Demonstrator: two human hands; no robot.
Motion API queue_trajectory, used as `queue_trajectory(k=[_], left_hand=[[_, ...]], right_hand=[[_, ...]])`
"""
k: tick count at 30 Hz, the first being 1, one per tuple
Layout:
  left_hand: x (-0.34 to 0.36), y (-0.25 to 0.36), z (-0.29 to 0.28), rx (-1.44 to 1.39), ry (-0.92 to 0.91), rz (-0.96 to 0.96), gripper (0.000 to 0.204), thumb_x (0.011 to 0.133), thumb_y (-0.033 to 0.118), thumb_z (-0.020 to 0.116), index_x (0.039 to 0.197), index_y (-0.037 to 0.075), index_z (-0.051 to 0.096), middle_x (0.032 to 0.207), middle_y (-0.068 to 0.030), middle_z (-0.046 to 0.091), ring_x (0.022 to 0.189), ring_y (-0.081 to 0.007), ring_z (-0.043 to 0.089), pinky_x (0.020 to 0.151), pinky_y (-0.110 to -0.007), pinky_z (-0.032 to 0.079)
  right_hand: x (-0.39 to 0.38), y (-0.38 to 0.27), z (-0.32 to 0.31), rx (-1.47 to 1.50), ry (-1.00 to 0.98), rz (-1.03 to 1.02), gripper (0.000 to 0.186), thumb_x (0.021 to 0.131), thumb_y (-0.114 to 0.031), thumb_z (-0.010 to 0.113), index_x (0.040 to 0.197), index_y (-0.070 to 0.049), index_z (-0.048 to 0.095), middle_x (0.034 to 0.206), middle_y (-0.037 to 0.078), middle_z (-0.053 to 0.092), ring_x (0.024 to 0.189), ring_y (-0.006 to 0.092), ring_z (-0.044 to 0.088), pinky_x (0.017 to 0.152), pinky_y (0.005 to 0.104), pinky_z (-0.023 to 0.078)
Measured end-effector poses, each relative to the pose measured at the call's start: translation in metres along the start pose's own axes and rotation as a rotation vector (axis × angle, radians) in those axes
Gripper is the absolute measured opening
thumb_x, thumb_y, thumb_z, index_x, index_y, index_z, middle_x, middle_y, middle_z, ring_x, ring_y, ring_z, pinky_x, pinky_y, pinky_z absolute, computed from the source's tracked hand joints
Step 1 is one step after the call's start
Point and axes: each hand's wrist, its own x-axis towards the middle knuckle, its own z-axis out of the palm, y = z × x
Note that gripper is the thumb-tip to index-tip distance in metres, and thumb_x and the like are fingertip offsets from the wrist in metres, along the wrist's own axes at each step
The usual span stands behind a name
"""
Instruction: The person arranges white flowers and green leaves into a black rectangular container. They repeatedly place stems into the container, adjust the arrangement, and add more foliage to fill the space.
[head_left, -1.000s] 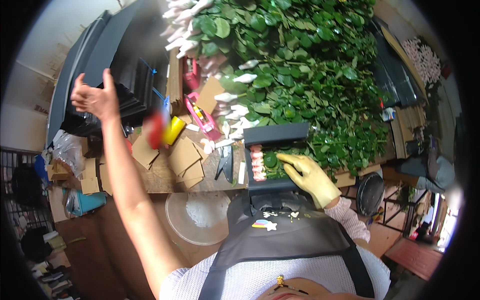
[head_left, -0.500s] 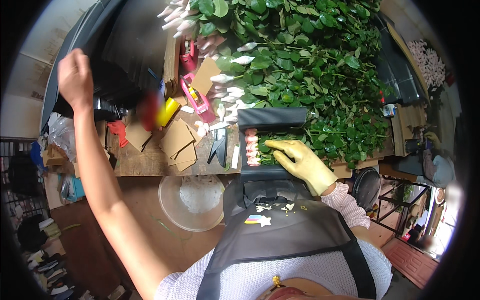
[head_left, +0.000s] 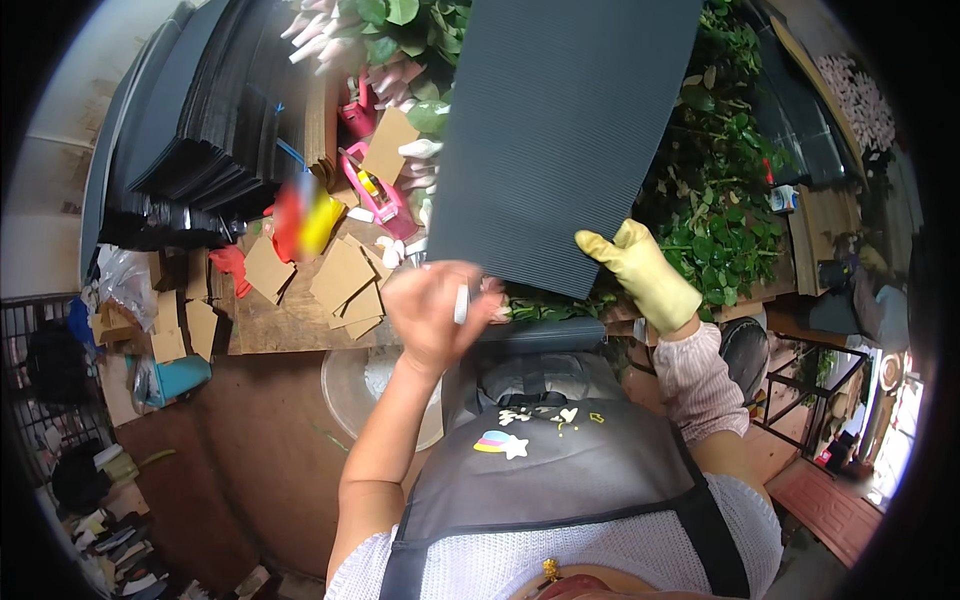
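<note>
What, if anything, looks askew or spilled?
The brown cardboard pieces, left of the bare left hand, overlap at uneven angles, which looks untidy rather than damaged. No spill shows on the bench.

On the counter [head_left: 265, 325], cards [head_left: 345, 285] lie left of the sheet [head_left: 570, 140], leaves [head_left: 720, 215] to its right, and a stack [head_left: 215, 120] at the far left.

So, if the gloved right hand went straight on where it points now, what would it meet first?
Most likely the dark corrugated sheet: the right hand points up and left, and its fingertips overlap the sheet's lower right part in the picture. Whether they touch it, this view cannot settle.
</note>
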Motion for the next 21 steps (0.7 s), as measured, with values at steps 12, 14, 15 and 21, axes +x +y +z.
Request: queue_trajectory(k=[12, 14, 15, 21], left_hand=[[-0.123, -0.073, 0.065, -0.556, -0.541, -1.154, 0.020, 0.103, 0.016, 0.062, 0.114, 0.001, 0.068, 0.097, -0.0004, 0.068, 0.083, -0.0056, 0.057, 0.072, -0.022, 0.045], [-0.115, -0.071, 0.056, -0.941, -0.494, -1.209, 0.024, 0.100, 0.015, 0.061, 0.120, 0.002, 0.065, 0.106, -0.0024, 0.067, 0.091, -0.0073, 0.058, 0.078, -0.023, 0.045], [-0.106, -0.070, 0.049, -1.069, -0.498, -1.224, 0.028, 0.100, 0.018, 0.063, 0.122, 0.002, 0.064, 0.109, -0.0040, 0.067, 0.093, -0.0091, 0.059, 0.083, -0.023, 0.046], [-0.098, -0.063, 0.070, -0.756, -0.851, -1.199, 0.037, 0.093, 0.028, 0.079, 0.071, 0.005, 0.059, 0.063, 0.0048, 0.055, 0.061, -0.0042, 0.051, 0.057, -0.025, 0.042]], right_hand=[[0.009, -0.024, -0.016, -1.471, -0.454, 0.299, 0.044, 0.099, -0.040, 0.056, 0.091, -0.001, 0.073, 0.082, 0.020, 0.071, 0.081, 0.0371, 0.070, 0.079, 0.0478, 0.056], [0.007, -0.035, -0.006, -1.341, -0.446, 0.391, 0.043, 0.099, -0.039, 0.055, 0.087, -0.003, 0.072, 0.078, 0.018, 0.071, 0.078, 0.0360, 0.070, 0.077, 0.0469, 0.056], [0.011, -0.028, -0.008, -1.389, -0.487, 0.415, 0.043, 0.099, -0.041, 0.057, 0.085, -0.003, 0.072, 0.074, 0.015, 0.071, 0.074, 0.0347, 0.069, 0.075, 0.0456, 0.056], [0.020, 0.028, 0.005, -0.896, -0.686, -0.113, 0.024, 0.097, -0.030, 0.063, 0.108, -0.013, 0.075, 0.084, 0.013, 0.073, 0.078, 0.0344, 0.069, 0.075, 0.0443, 0.056]])
